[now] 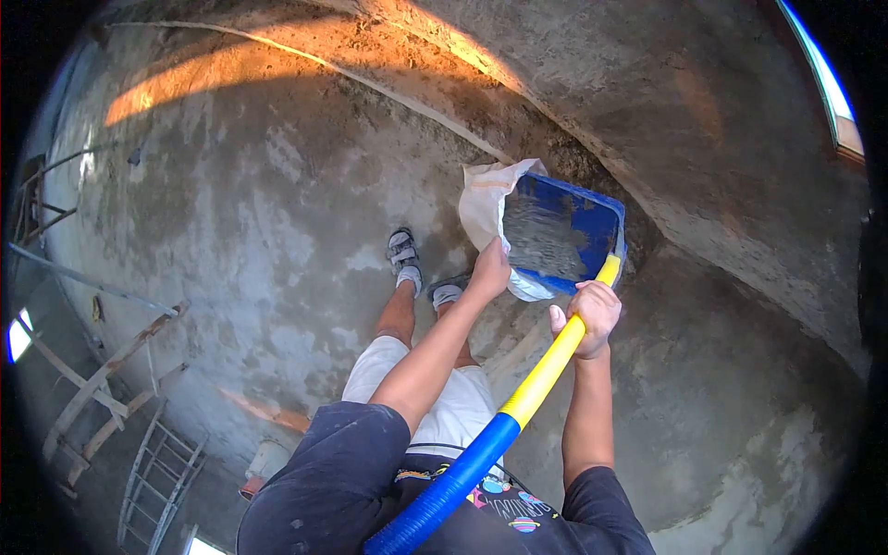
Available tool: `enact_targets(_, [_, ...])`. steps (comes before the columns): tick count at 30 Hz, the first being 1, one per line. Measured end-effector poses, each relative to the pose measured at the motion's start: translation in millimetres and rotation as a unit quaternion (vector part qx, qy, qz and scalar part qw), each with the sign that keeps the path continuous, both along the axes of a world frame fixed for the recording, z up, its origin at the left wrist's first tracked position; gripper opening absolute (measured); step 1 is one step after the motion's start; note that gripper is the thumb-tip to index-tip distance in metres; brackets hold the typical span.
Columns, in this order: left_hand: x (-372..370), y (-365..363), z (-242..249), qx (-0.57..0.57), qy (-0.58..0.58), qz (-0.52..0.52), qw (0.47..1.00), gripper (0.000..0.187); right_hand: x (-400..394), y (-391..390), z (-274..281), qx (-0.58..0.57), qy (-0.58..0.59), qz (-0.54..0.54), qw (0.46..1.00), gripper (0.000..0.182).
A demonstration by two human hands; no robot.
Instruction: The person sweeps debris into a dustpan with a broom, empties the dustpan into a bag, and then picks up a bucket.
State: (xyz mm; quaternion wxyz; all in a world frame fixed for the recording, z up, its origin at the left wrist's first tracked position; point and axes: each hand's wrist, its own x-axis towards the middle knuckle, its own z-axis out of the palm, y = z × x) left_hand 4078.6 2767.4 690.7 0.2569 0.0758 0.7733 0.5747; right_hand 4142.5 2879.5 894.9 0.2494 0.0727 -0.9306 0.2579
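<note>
A blue shovel [594, 218] carries grey, grainy material [541, 231] on its wide blade. Its long yellow and blue handle [532, 379] runs back past my torso to the bottom of the view. My right hand [595, 319] is wrapped around the yellow part, close to the blade. At the blade's left side is a whitish sack [483, 199], its mouth drawn around the blade's edge. My left hand [492, 268] pinches the sack's rim beside the blade. How far the blade reaches into the sack is hidden.
A rough, damp-looking concrete floor [250, 231] surrounds my feet. Along the upper right rises a grey wall [740, 120]. Wooden trestles [111, 379], a metal ladder [162, 481] and a pale bucket [268, 460] stand at the lower left. A thin strip [370, 88] crosses the upper floor.
</note>
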Motion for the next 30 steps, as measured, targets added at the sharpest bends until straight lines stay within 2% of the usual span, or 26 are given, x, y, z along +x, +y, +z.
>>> enact_targets(11, [-8,-3,4,0.003,-0.005,0.001,1.0,0.014,-13,-15,22,0.033,-0.005,0.004,0.999,0.032])
enact_targets(18, [-15,0,0,-0.013,-0.012,-0.001,1.0,0.017,-23,-14,17,0.042,-0.003,0.007,0.999,0.036])
enact_targets(20, [-12,-5,1,-0.02,-0.022,-0.004,1.0,0.017,-25,-23,18,0.048,-0.033,0.009,0.998,0.036])
enact_targets(23, [-32,-3,-13,0.0,-0.018,0.027,0.999,0.016,-33,-31,6,0.039,0.037,0.005,0.999,0.032])
enact_targets(24, [-13,-11,-19,0.017,-0.043,0.04,0.998,0.014,-32,-28,-11,0.067,-0.016,-0.018,0.997,0.031])
enact_targets(25, [-18,-17,-4,0.035,-0.078,0.034,0.996,0.016,-23,-33,-7,0.063,-0.036,-0.01,0.997,0.031])
enact_targets(26, [-7,-23,-4,0.037,-0.074,0.033,0.996,0.016,-36,-36,0,0.065,-0.031,0.004,0.997,0.031])
enact_targets(28, [-16,-26,-22,0.045,0.023,0.074,0.996,0.019,-53,-66,14,0.013,0.009,-0.01,1.0,0.028])
enact_targets(29, [-12,-31,-38,0.047,0.0,0.063,0.997,0.022,-51,-54,-27,0.04,0.05,-0.02,0.998,0.027])
enact_targets(30, [-12,-38,-18,0.058,-0.177,0.047,0.981,0.025,-49,-52,-32,0.101,-0.044,-0.011,0.994,0.03])
